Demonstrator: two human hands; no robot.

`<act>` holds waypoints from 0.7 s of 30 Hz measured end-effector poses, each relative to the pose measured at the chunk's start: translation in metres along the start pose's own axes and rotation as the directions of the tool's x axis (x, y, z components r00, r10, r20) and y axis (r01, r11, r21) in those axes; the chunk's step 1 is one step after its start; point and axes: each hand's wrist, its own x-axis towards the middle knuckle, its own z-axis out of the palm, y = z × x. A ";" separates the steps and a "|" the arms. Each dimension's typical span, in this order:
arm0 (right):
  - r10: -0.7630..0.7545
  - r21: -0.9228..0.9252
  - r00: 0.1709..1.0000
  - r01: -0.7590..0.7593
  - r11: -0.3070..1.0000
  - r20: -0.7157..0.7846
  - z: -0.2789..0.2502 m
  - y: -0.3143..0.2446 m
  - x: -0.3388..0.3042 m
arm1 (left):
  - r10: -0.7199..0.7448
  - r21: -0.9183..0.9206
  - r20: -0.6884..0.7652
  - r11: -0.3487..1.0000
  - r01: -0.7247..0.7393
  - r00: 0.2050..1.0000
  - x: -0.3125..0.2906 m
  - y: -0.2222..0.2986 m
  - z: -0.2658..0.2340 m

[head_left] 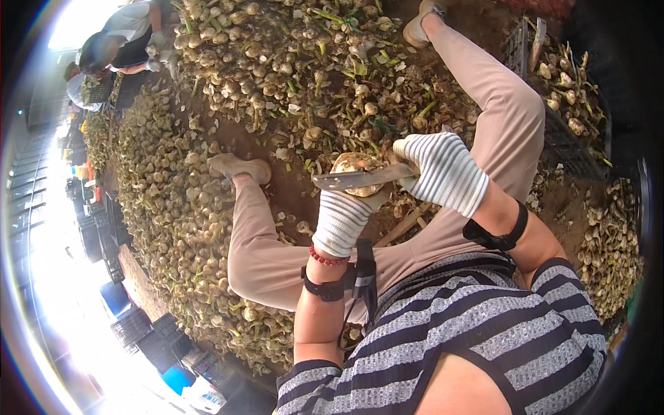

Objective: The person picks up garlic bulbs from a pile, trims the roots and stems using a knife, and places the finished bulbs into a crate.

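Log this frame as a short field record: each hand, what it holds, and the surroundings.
left hand: striped glove, gripping a garlic bulb
right hand: striped glove, gripping a knife
knife: blade lies across the bulb
posture: seated on the ground, legs spread
surroundings: garlic heaps all around, dark crates at right, another person upper left

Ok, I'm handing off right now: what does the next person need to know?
Left hand, gloved, grips a garlic bulb from below.
Right hand, gloved, holds the knife, blade flat against the bulb.
Garlic pile lies ahead and to the left; crate with bulbs sits to the right.
Done: bulb picked and in hand.
Left: whether the cut is finished cannot be told.
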 end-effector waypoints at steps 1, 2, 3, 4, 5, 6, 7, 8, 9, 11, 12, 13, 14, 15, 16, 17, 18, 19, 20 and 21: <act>0.005 0.038 1.000 -0.006 0.999 0.023 -0.001 -0.004 -0.001 | -0.018 0.024 0.033 1.000 0.018 0.999 -0.001 -0.015 0.004; 0.019 0.034 1.000 -0.020 0.999 0.019 -0.002 -0.002 -0.003 | -0.017 0.032 0.067 0.999 0.014 0.998 0.002 -0.018 0.008; 0.012 0.006 1.000 -0.012 1.000 0.006 -0.003 0.000 -0.006 | -0.014 0.040 0.097 0.999 0.010 0.995 0.006 -0.021 0.011; -0.015 -0.008 1.000 0.015 1.000 0.002 -0.001 -0.003 -0.006 | 0.017 0.076 0.078 0.997 -0.023 0.997 0.002 -0.017 0.008; -0.013 -0.016 1.000 0.013 1.000 0.017 0.000 -0.004 -0.005 | 0.051 0.111 0.061 0.992 -0.057 0.997 -0.001 -0.012 0.004; -0.014 -0.016 1.000 0.015 1.000 0.016 0.001 -0.004 -0.005 | 0.071 0.129 0.052 0.989 -0.077 0.996 -0.002 -0.013 0.005; -0.027 -0.022 1.000 0.027 0.999 0.011 0.001 -0.004 -0.005 | 0.093 0.146 0.044 0.984 -0.098 0.995 -0.003 -0.013 0.006; -0.040 -0.029 0.999 0.040 0.999 0.006 0.001 -0.004 -0.006 | 0.085 0.096 0.002 0.992 -0.084 0.996 -0.005 -0.020 0.011; -0.022 0.002 0.999 0.022 1.000 0.031 -0.001 -0.004 -0.006 | 0.080 0.072 -0.016 0.994 -0.079 0.997 -0.005 -0.015 0.010; -0.018 -0.013 1.000 0.018 1.000 0.009 0.004 0.006 -0.005 | 0.020 -0.023 0.008 1.000 -0.020 1.000 -0.004 -0.002 0.005; -0.034 -0.020 0.999 0.033 0.999 -0.003 0.005 0.007 -0.004 | -0.003 -0.060 0.028 0.998 0.005 1.000 -0.004 0.001 0.003; -0.035 -0.023 0.999 0.035 0.999 -0.004 0.003 0.004 -0.004 | -0.026 -0.096 0.049 0.995 0.031 0.998 -0.004 0.004 0.002; -0.048 -0.041 0.999 0.047 0.998 -0.013 -0.002 0.000 -0.006 | -0.011 -0.178 -0.011 0.984 0.009 1.000 -0.007 0.002 0.004; -0.061 -0.055 0.998 0.060 0.997 -0.022 -0.004 -0.004 -0.006 | -0.005 -0.255 -0.072 0.967 -0.014 0.997 -0.010 0.003 0.004; -0.064 -0.053 0.998 0.063 0.997 -0.022 0.000 -0.001 -0.006 | -0.007 -0.253 -0.074 0.967 -0.012 0.997 -0.010 0.005 0.004; -0.036 0.008 0.998 0.036 0.999 -0.045 0.008 0.006 -0.005 | -0.022 -0.225 -0.060 0.974 0.008 0.998 -0.008 0.008 0.004; -0.006 0.058 0.997 0.011 0.998 -0.073 0.013 0.013 -0.001 | -0.048 -0.180 -0.034 0.983 0.041 0.998 -0.002 0.007 0.006; -0.008 0.027 0.996 0.011 1.000 -0.089 0.017 0.016 -0.001 | -0.071 -0.131 -0.011 0.989 0.069 0.997 0.003 0.006 0.007; -0.023 0.005 0.994 0.024 1.000 -0.108 0.018 0.018 -0.003 | 0.030 0.428 0.154 0.899 -0.094 0.988 0.016 -0.008 0.012; -0.049 -0.013 0.994 0.048 0.999 -0.095 0.012 0.011 -0.003 | 0.082 0.239 0.071 0.966 -0.097 0.994 0.009 -0.011 0.012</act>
